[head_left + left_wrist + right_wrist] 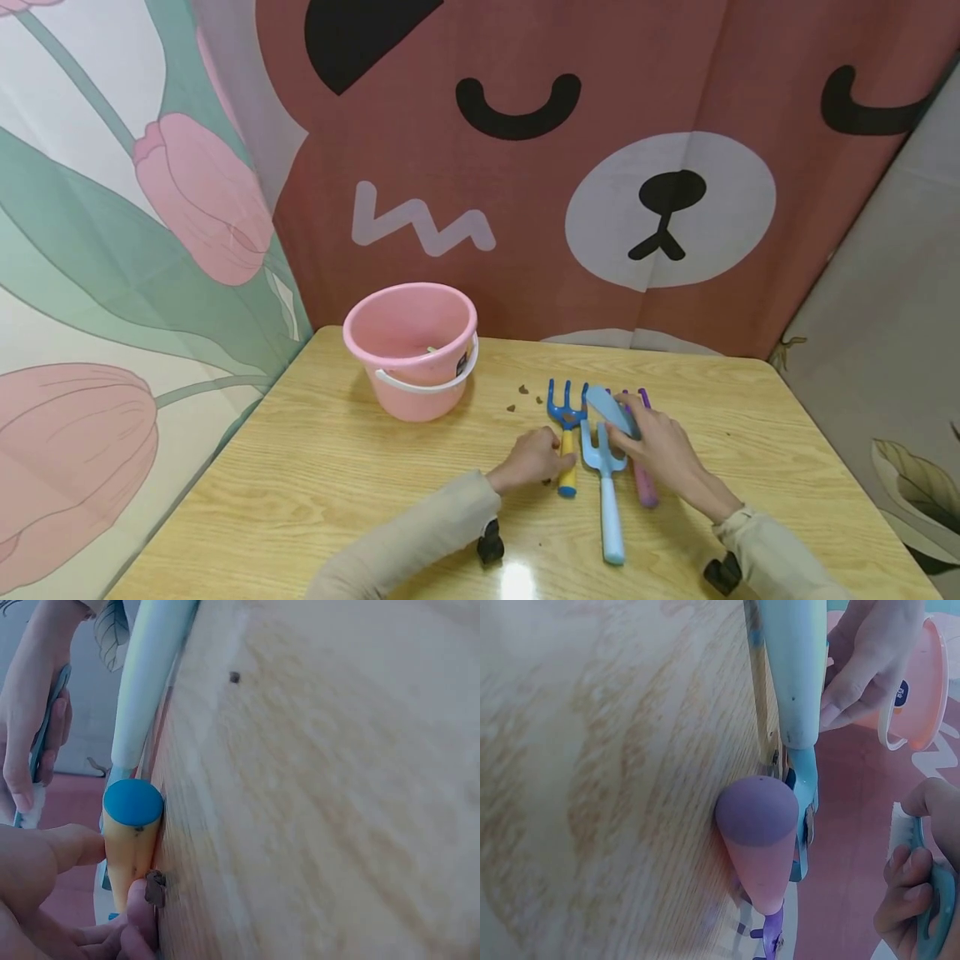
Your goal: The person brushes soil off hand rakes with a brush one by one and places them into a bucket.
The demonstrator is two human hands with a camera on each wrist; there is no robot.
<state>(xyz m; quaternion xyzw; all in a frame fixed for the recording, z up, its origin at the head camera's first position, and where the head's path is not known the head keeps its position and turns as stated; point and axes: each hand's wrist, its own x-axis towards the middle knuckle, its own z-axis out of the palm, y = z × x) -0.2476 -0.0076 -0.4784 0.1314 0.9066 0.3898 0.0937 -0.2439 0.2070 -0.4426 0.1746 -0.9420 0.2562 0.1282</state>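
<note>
Pinching the handle of the yellow-handled fork [567, 477] on the table [420, 467], the left hand [531, 460] works beside the light-blue fork [612, 521]. The right hand [666, 450] grips a blue brush [606, 407] above the pink-handled rake [646, 490].

1. From here I see my left arm [408, 533] stretched out, my left hand [531, 460] pinching down low.
2. My right arm [780, 554] slants in; my right hand [666, 446] grips with curled fingers [909, 897].
</note>
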